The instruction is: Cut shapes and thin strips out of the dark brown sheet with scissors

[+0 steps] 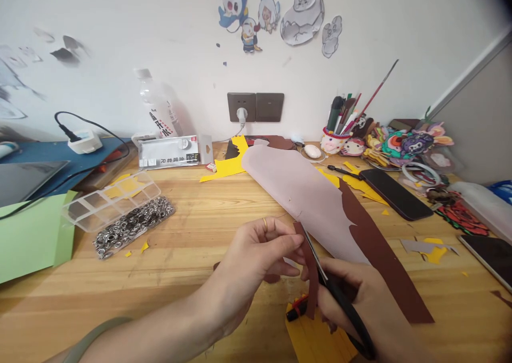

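Observation:
My left hand (256, 259) pinches the near edge of a large curled sheet (304, 192), pale on the side facing me and brown on the other. My right hand (360, 299) grips black-handled scissors (336, 293) whose blades point up into that sheet beside my left thumb. A narrow brown strip (312, 277) hangs down from the cut between my two hands. Under my right hand lie a yellow sheet (316, 341) and a black marker (296, 308) on the wooden table (192, 229).
A clear compartment box of small metal rings (124, 213) sits at the left beside green paper (32, 235). A phone (396, 192), yellow scraps (360, 184), a pen cup (335, 139) and colourful cut-outs (404, 144) crowd the right. A plastic bottle (160, 107) stands by the wall.

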`<action>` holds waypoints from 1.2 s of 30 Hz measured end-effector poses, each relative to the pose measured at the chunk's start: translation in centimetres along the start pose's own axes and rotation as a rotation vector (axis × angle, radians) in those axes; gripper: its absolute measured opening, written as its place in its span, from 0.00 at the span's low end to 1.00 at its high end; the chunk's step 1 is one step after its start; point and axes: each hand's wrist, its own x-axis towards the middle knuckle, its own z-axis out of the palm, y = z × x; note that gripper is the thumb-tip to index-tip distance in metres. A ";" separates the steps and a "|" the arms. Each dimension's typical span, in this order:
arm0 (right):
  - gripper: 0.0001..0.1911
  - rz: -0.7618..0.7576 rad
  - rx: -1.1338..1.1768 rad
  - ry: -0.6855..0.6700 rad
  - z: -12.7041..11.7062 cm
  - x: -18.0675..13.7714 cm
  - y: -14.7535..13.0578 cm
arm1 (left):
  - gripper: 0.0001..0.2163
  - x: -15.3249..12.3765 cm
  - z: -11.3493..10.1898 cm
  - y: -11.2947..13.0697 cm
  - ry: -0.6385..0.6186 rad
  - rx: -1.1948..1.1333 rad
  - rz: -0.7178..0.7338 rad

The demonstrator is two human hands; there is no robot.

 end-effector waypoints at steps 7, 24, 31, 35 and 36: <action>0.08 0.004 0.001 0.003 0.0 0.2 0.0 | 0.07 0.1 -0.1 -0.1 0.013 0.025 -0.017; 0.07 0.008 0.297 0.222 -1.5 1.3 -0.1 | 0.09 0.6 -0.8 -0.4 -0.022 0.008 -0.059; 0.13 -0.094 0.310 0.172 -2.1 1.6 0.5 | 0.04 0.9 -0.4 -0.2 -0.066 0.019 -0.134; 0.12 -0.125 0.247 0.158 -1.8 1.4 0.8 | 0.03 1.0 -0.3 -0.6 -0.113 0.098 -0.137; 0.11 -0.130 0.233 0.163 -1.8 1.4 0.7 | 0.03 1.0 -0.4 -0.7 -0.120 0.121 -0.137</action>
